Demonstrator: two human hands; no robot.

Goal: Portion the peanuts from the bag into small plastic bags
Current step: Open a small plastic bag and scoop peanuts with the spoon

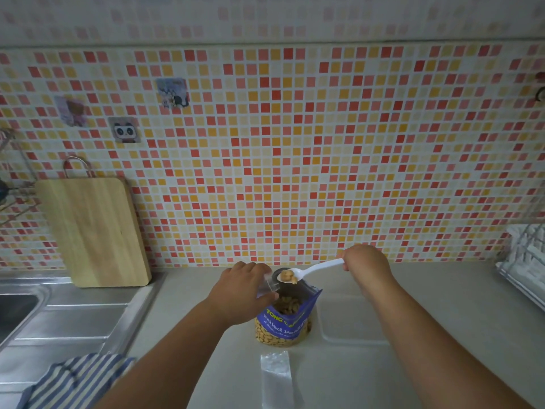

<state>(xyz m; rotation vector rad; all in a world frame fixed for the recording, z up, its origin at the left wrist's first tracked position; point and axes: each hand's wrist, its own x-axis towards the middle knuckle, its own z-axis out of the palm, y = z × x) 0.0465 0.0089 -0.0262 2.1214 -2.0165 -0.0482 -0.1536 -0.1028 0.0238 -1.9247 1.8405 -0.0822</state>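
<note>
A blue bag of salted peanuts [284, 323] stands open on the counter, nuts showing through its mouth and clear lower window. My left hand [241, 286] holds a small clear plastic bag [269, 285] at the peanut bag's left rim, its mouth facing right. My right hand [364, 265] grips the handle of a white plastic spoon [309, 271]. The spoon's bowl carries a few peanuts and hovers above the open peanut bag, just right of the small bag's mouth. Another flat small plastic bag [277, 379] lies on the counter in front.
A white plastic tray [354, 317] lies right of the peanut bag. A wooden cutting board [94, 231] leans on the tiled wall at left, above a steel sink [44, 314]. A striped cloth [73, 379] lies near left; a dish rack [525, 261] stands far right.
</note>
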